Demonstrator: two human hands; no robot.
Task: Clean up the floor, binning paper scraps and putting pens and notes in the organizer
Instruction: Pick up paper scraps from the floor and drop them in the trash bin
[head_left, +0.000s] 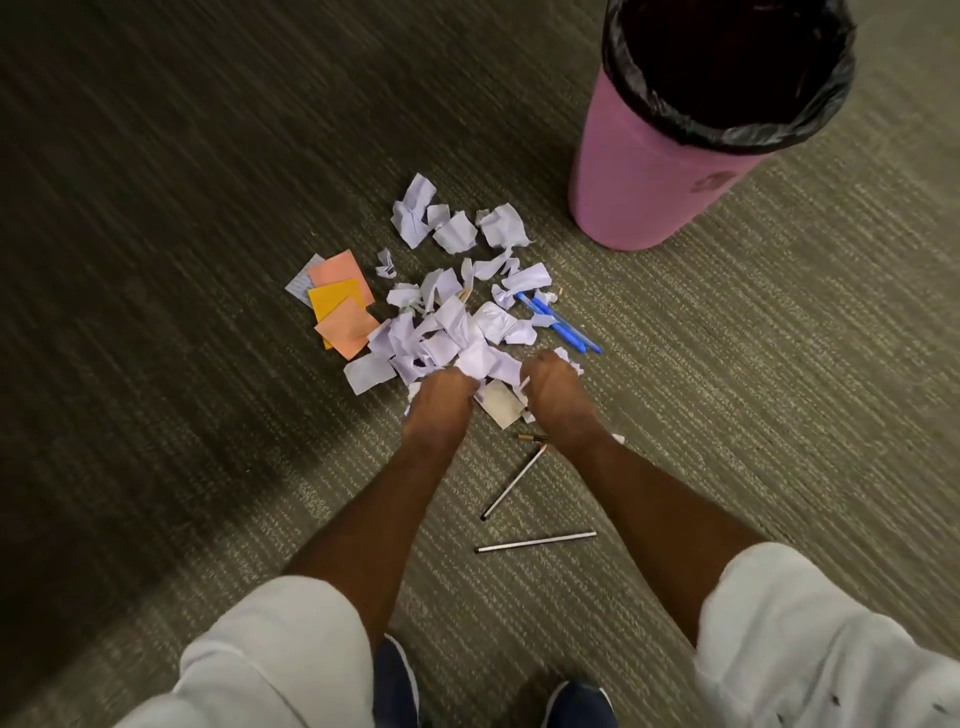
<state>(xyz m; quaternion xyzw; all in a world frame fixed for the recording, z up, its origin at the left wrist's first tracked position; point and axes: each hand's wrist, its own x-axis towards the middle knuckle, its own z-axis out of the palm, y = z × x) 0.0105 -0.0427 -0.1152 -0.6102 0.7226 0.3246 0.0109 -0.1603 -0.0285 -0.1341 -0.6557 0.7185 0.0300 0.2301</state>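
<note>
A heap of crumpled white paper scraps (457, 322) lies on the carpet. My left hand (439, 402) and my right hand (558, 400) reach down side by side into its near edge, fingers curled into the scraps. Orange and yellow sticky notes (340, 304) lie at the heap's left, over a lined sheet. Two blue pens (563, 325) lie at its right. Two silver pens (514, 488) (535, 541) rest on the floor between my forearms. A small beige card (501, 405) lies between my hands.
A pink bin (639, 176) with a black liner stands at the upper right, just beyond the scraps. More crumpled scraps (457, 218) lie near its base. My dark shoes (395, 686) are at the bottom. Grey carpet surrounds everything.
</note>
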